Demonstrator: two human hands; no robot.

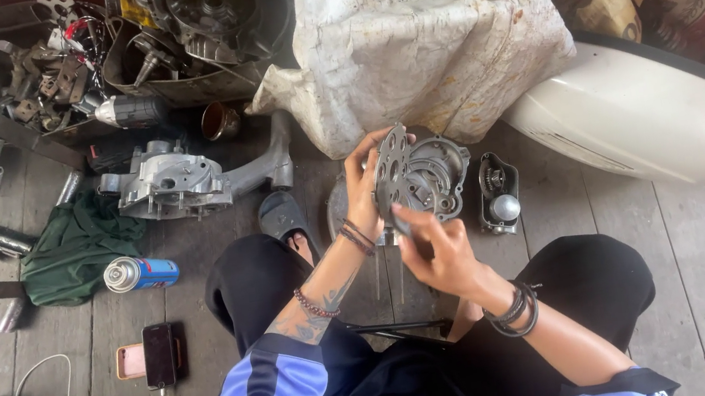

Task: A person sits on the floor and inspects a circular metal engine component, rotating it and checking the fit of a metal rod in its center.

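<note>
I sit on a wooden plank floor [703,268]. My left hand [363,189] grips the left edge of a thin grey gasket plate [393,172] with several holes, held upright. My right hand [435,249] pinches the plate's lower edge from below. Right behind the plate lies a round grey metal engine cover [437,175] on the floor. A smaller dark metal part with a shiny round knob [499,194] rests just right of the cover.
A grey engine casing [172,187] lies at the left near a green cloth [75,251], a blue spray can [141,274] and a phone [159,354] on a cable. A white sack [421,32], a white body panel [644,116] and bins of parts [191,28] stand behind.
</note>
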